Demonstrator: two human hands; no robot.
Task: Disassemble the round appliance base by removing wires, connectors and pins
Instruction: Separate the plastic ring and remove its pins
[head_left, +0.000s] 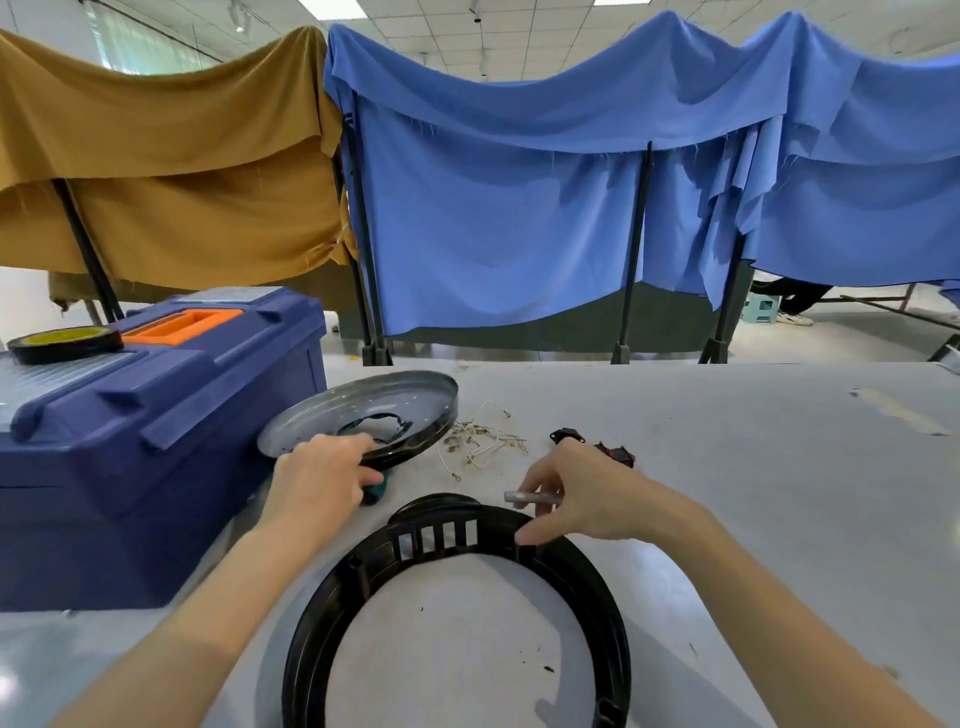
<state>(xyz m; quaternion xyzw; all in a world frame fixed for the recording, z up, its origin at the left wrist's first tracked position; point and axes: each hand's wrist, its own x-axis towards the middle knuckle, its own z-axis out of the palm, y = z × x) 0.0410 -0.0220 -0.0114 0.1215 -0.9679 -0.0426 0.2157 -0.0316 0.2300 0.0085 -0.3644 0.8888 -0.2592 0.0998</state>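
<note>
A black plastic ring (597, 597), the appliance base's frame, lies flat on the table in front of me. My right hand (587, 493) rests a finger on its far rim and pinches a small silvery metal pin (530, 497). My left hand (322, 483) grips the near edge of a round grey metal plate (337, 410), holding it tilted above the table beside the toolbox. A teal-handled tool (378, 491) peeks out under that hand. A tangle of pale wires with ring terminals (480, 439) lies behind the ring, with black and red connectors (615, 451) to the right.
A blue toolbox (156, 426) with an orange handle stands at the left, a roll of black tape (65, 344) on its lid. Blue and ochre cloths hang on stands behind the table. The grey table (779, 467) extends to the right.
</note>
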